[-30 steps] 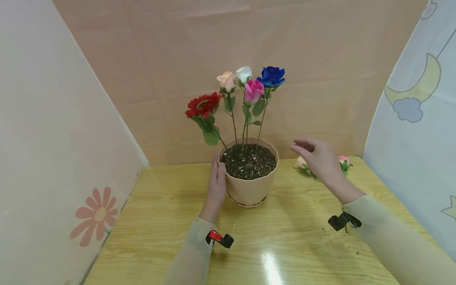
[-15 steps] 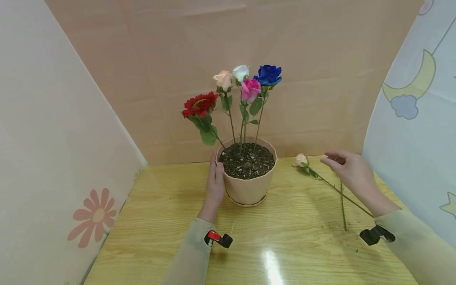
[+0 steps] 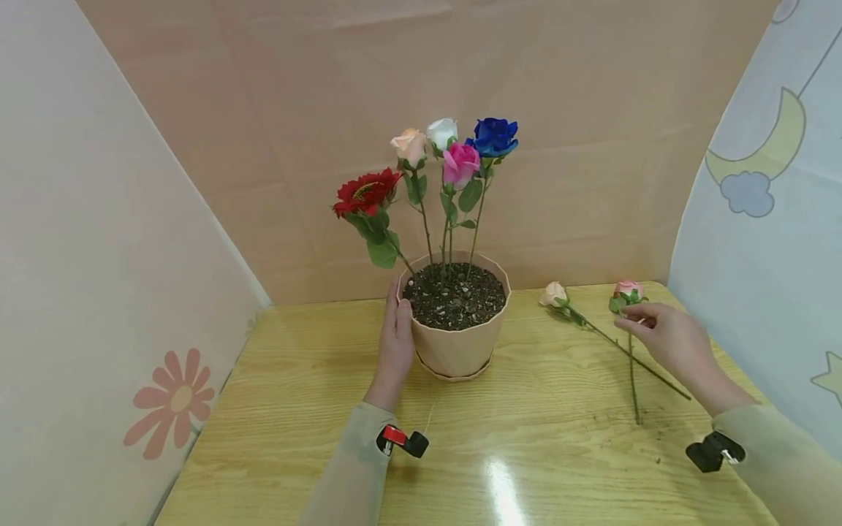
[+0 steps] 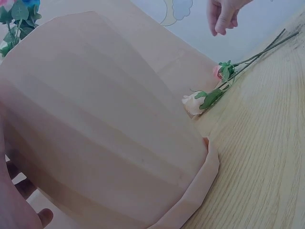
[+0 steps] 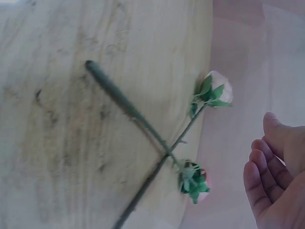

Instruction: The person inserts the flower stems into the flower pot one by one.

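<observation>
My left hand (image 3: 396, 340) rests against the left side of a peach flowerpot (image 3: 454, 352), its thumb by the rim. In the left wrist view the pot wall (image 4: 105, 119) hides part of the hand. Five-pointed detail aside, several artificial flowers stand in the soil (image 3: 454, 307), including a red flower (image 3: 365, 193) leaning left and a blue rose (image 3: 495, 136). My right hand (image 3: 674, 337) hovers at the right, fingers loosely bent, holding nothing. Below it lie a pink rose (image 3: 629, 289) and a peach rose (image 3: 554, 294), their stems crossed.
The pot stands in a saucer (image 3: 454, 378) on a wooden table (image 3: 316, 416). Soil crumbs (image 3: 658, 461) are scattered at the right. A peach backdrop (image 3: 296, 146) rises behind, with patterned white panels (image 3: 743, 248) at both sides.
My right hand has moved right and down from beside the pot to over the pink rose, uncovering the crossed stems. My left hand stays against the pot.
</observation>
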The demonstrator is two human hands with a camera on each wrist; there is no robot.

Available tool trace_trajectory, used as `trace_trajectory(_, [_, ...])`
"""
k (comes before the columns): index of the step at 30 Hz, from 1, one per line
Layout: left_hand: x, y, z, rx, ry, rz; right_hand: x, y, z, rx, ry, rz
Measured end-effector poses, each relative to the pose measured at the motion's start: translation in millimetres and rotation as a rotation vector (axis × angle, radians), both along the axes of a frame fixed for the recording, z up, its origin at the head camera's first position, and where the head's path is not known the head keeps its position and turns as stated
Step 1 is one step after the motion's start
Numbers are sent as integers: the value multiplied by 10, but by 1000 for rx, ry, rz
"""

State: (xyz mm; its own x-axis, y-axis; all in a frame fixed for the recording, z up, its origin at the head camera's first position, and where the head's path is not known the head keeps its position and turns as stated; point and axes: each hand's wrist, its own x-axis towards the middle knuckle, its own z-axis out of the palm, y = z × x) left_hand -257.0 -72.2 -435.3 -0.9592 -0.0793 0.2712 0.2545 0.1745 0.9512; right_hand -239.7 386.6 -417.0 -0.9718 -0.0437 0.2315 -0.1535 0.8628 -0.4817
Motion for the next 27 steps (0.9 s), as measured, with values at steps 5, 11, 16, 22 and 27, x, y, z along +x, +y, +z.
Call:
trace_trajectory(5, [11,-3,5,-3,0,1,-12,82,-188,12,-61,27])
trace_trajectory(11, [9,-6,22,-3,-4,-5,-37,143,-332,14,-84,31])
trace_trajectory(16, [1,-13,18,-7,-4,-11,-48,171,-411,14,-113,32])
trace_trajectory(22, [-1,-11,5,-16,6,-8,-43,188,-479,13,-136,35])
trace_trajectory(27, [5,0,6,-15,0,2,-41,191,-514,14,-141,39])
